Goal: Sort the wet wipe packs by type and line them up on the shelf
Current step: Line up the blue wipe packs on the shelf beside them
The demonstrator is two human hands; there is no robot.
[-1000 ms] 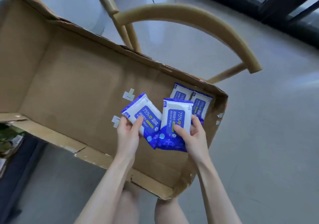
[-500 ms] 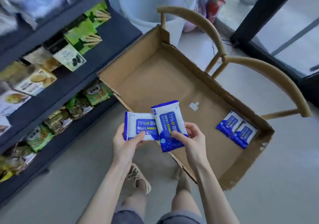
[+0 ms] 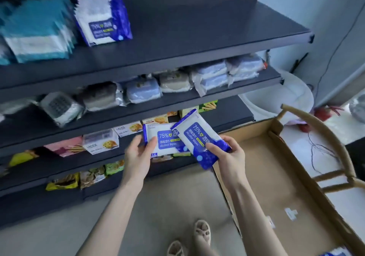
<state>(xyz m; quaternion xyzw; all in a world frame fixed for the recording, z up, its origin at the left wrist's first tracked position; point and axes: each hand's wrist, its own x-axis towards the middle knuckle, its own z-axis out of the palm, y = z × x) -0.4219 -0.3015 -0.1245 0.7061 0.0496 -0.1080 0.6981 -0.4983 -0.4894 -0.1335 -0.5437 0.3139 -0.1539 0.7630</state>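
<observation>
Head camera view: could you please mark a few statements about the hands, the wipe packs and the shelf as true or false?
1. The left hand holds a blue-and-white plastic alcohol wipe pack, and the right hand holds a second such pack. True.
2. The second such pack lies behind the left hand's pack. False: it overlaps in front of it.
3. A matching blue-and-white pack sits on the dark top shelf beside teal-and-white packs. True.
4. The brown cardboard box is on the person's left. False: it is on their right.
</observation>
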